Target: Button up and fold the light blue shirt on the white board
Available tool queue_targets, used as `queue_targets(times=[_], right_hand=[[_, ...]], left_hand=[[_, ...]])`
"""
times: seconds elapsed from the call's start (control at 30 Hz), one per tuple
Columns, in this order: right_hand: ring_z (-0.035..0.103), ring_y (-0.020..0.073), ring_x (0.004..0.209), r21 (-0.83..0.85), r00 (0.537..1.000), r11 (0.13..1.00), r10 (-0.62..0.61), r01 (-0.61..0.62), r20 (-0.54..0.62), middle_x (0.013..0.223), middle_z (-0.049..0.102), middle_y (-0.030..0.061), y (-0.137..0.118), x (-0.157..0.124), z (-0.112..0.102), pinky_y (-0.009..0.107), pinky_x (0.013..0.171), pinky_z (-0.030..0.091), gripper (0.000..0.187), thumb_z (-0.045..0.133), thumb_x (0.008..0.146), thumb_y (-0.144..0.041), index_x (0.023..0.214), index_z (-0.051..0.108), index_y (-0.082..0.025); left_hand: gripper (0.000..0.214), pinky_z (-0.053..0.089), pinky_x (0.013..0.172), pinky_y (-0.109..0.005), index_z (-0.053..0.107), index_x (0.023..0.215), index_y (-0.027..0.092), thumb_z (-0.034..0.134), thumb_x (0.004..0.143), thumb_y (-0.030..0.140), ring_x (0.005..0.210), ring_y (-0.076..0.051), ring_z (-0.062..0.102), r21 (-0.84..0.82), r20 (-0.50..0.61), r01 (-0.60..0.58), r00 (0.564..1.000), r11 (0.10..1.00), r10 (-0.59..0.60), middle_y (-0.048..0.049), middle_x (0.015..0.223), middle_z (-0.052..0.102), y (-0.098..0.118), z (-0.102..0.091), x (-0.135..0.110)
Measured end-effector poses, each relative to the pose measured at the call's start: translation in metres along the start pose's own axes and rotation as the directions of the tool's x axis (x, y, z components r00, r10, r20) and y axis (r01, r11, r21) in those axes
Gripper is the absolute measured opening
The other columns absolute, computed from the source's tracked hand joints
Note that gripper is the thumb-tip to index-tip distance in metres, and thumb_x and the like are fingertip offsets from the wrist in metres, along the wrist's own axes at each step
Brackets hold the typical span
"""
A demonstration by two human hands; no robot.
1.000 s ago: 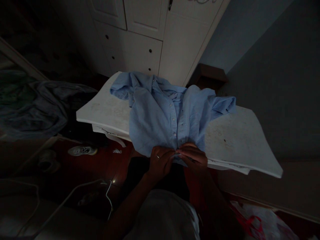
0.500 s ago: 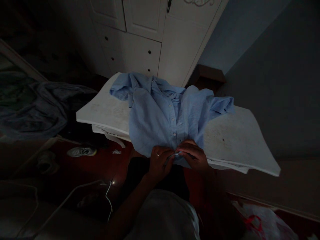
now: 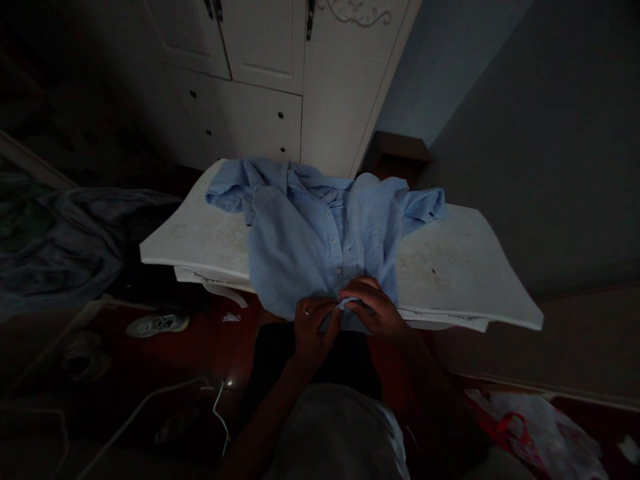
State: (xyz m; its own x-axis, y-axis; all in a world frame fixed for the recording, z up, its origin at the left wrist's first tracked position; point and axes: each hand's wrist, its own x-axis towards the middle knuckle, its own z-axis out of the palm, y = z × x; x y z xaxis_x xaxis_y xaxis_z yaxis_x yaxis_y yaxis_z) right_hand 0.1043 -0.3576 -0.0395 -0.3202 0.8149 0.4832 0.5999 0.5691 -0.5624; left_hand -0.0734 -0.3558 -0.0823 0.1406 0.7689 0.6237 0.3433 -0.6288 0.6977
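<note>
A light blue short-sleeved shirt (image 3: 290, 247) lies front up across a white board (image 3: 450, 267), its collar toward the cabinet and its lower edge hanging over the near side. Small pale buttons run down the front opening, which is parted near the collar. My left hand (image 3: 315, 327), with a ring on one finger, pinches the shirt's front edge near the hem. Close beside it, my right hand (image 3: 375, 310) pinches the same edge from the other side. A small fold of blue cloth shows between the fingertips; whether a button is in them is hard to make out.
Behind the board stands a white cabinet (image 3: 240, 120) with doors and drawers. Dark clothes (image 3: 75, 240) hang at the left. A shoe (image 3: 158, 325) and a white cable (image 3: 150, 400) lie on the red floor. Plastic bags (image 3: 540, 427) lie at the lower right.
The view has shifted a little, so the shirt and board appear further left. Both hands keep hold of the shirt's edge, and the fold between the fingertips looks slightly more raised.
</note>
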Motion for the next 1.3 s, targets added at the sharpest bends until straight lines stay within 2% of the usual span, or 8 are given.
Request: queue_targets(times=[0.13, 0.27, 0.4, 0.5, 0.67, 0.77, 0.9, 1.3], right_hand=[[0.059, 0.0238, 0.108, -0.022, 0.980, 0.996, 0.081, -0.087, -0.183, 0.114, 0.067, 0.0068, -0.011, -0.009, 0.005, 0.041, 0.094, 0.049, 0.028, 0.065, 0.090, -0.029, 0.118, 0.065, -0.028], [0.063, 0.0198, 0.090, 0.071, 0.868, 0.956, 0.287, -0.283, -0.405, 0.095, 0.068, 0.0042, -0.030, -0.027, 0.018, 0.035, 0.081, 0.053, 0.010, 0.067, 0.088, -0.024, 0.096, 0.072, -0.027], [0.066, 0.0175, 0.080, 0.274, 0.782, 0.827, 0.557, -0.492, -0.278, 0.088, 0.072, 0.0033, -0.048, -0.037, 0.032, 0.030, 0.072, 0.056, 0.014, 0.064, 0.089, -0.030, 0.093, 0.076, -0.026], [0.067, 0.0175, 0.073, 0.429, 0.672, 0.685, 0.710, -0.589, -0.210, 0.087, 0.075, 0.0039, -0.055, -0.034, 0.040, 0.028, 0.063, 0.057, 0.020, 0.065, 0.085, -0.038, 0.092, 0.077, -0.024], [0.064, 0.0155, 0.060, 0.559, 0.523, 0.513, 0.837, -0.652, -0.158, 0.079, 0.075, 0.0036, -0.057, -0.026, 0.048, 0.027, 0.055, 0.055, 0.029, 0.071, 0.076, -0.048, 0.086, 0.078, -0.022], [0.063, 0.0155, 0.057, 0.578, 0.466, 0.452, 0.874, -0.680, -0.135, 0.072, 0.073, 0.0035, -0.055, -0.025, 0.049, 0.027, 0.055, 0.053, 0.034, 0.072, 0.073, -0.051, 0.086, 0.079, -0.020], [0.062, 0.0155, 0.058, 0.564, 0.461, 0.457, 0.875, -0.688, -0.147, 0.069, 0.072, 0.0032, -0.054, -0.024, 0.049, 0.027, 0.056, 0.051, 0.031, 0.071, 0.074, -0.049, 0.081, 0.078, -0.019], [0.063, 0.0172, 0.065, 0.447, 0.574, 0.597, 0.793, -0.665, -0.206, 0.073, 0.072, 0.0026, -0.048, -0.026, 0.046, 0.028, 0.062, 0.050, 0.022, 0.064, 0.077, -0.040, 0.075, 0.075, -0.021]], left_hand=[[0.009, 0.052, 0.077, -0.034, 0.067, 0.089, 0.021, 0.060, 0.091, 0.026, 0.082, -0.017, 0.066, -0.008, -0.026, 0.060, 0.998, 0.998, -0.060, -0.0027, 0.084, 0.072, 0.000, 0.002, -0.001], [0.011, 0.052, 0.075, -0.033, 0.067, 0.086, 0.021, 0.060, 0.091, 0.028, 0.079, -0.017, 0.066, -0.005, -0.052, 0.070, 0.996, 0.997, -0.071, -0.0018, 0.080, 0.072, 0.001, 0.003, -0.002], [0.010, 0.052, 0.077, -0.033, 0.067, 0.087, 0.020, 0.060, 0.091, 0.026, 0.081, -0.017, 0.067, 0.013, -0.048, 0.045, 0.998, 0.999, -0.044, -0.0026, 0.083, 0.073, 0.000, 0.003, -0.004], [0.008, 0.052, 0.079, -0.034, 0.068, 0.088, 0.020, 0.060, 0.090, 0.024, 0.082, -0.017, 0.066, 0.011, -0.031, 0.032, 0.999, 0.999, -0.031, -0.0029, 0.085, 0.073, -0.001, 0.003, -0.005], [0.004, 0.051, 0.079, -0.033, 0.067, 0.090, 0.020, 0.063, 0.089, 0.021, 0.082, -0.016, 0.066, 0.011, -0.046, 0.011, 0.999, 1.000, -0.011, -0.0020, 0.085, 0.073, 0.000, 0.002, -0.005], [0.004, 0.052, 0.078, -0.033, 0.067, 0.090, 0.020, 0.063, 0.089, 0.021, 0.081, -0.016, 0.066, 0.017, -0.057, -0.003, 0.998, 1.000, 0.004, -0.0023, 0.084, 0.073, 0.001, 0.002, -0.004], [0.006, 0.052, 0.080, -0.033, 0.067, 0.091, 0.019, 0.062, 0.088, 0.018, 0.082, -0.016, 0.066, 0.008, -0.039, -0.017, 0.999, 1.000, 0.018, -0.0034, 0.085, 0.072, 0.002, 0.000, -0.002], [0.011, 0.054, 0.079, -0.031, 0.070, 0.097, 0.022, 0.064, 0.088, 0.027, 0.085, -0.017, 0.067, -0.068, 0.066, 0.086, 0.995, 0.994, -0.081, -0.0035, 0.089, 0.073, 0.005, -0.007, 0.007]])
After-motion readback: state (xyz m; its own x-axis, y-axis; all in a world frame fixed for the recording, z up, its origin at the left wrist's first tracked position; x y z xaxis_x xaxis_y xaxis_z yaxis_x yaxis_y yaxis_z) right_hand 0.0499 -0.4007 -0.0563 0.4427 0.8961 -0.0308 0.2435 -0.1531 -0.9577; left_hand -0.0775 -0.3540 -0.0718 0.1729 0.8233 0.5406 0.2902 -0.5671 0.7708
